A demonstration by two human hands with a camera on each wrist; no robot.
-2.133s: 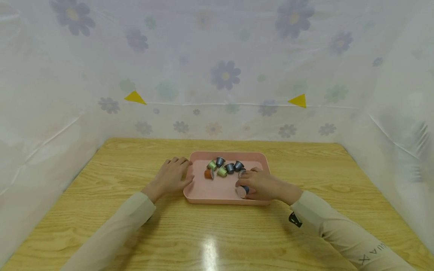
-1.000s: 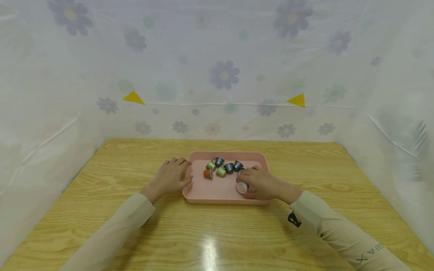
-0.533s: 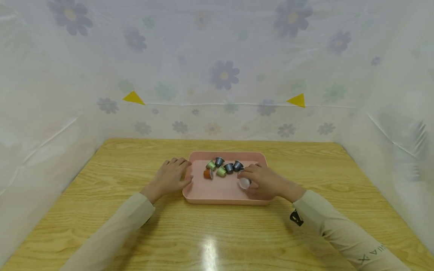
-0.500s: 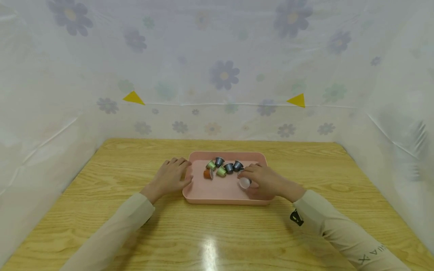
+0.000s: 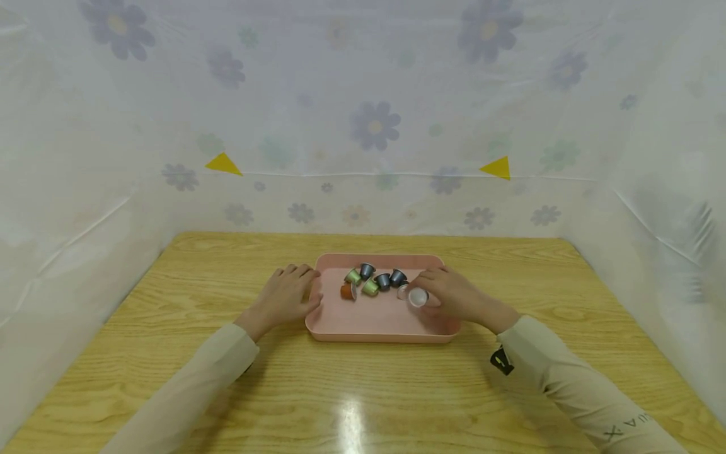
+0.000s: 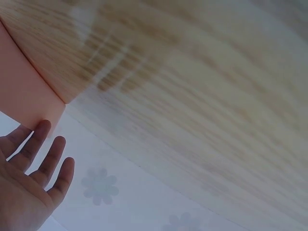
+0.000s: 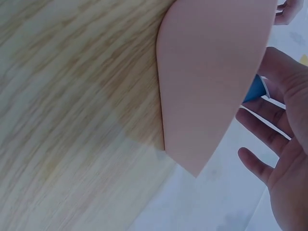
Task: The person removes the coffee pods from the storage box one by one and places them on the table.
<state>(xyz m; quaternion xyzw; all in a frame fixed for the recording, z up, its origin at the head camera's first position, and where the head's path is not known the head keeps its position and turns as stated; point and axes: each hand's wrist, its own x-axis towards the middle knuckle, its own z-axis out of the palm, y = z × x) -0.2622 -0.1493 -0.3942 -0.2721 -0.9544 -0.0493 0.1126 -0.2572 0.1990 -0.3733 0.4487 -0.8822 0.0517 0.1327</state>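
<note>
A coffee capsule (image 5: 418,297) with its pale lid turned toward me is pinched by my right hand (image 5: 450,296) over the right part of a pink tray (image 5: 382,338). In the right wrist view the capsule (image 7: 256,89) shows a blue body between thumb and fingers, partly behind the tray wall. My left hand (image 5: 285,293) rests at the tray's left rim, fingers loosely spread. Left of the right hand lie several capsules: an orange one (image 5: 348,291), green ones (image 5: 370,287), dark grey ones (image 5: 383,281), and one with its lid up (image 5: 403,291) beside the right fingertips.
The tray stands on a wood-grain table (image 5: 255,391). Flower-patterned white sheeting (image 5: 363,202) encloses the back and sides, with two yellow triangles (image 5: 498,168) on the back sheet.
My right hand has lifted the capsule from the tray's front right and drawn it back and to the right. The lid-up capsule beside it shows more. The left hand stays put.
</note>
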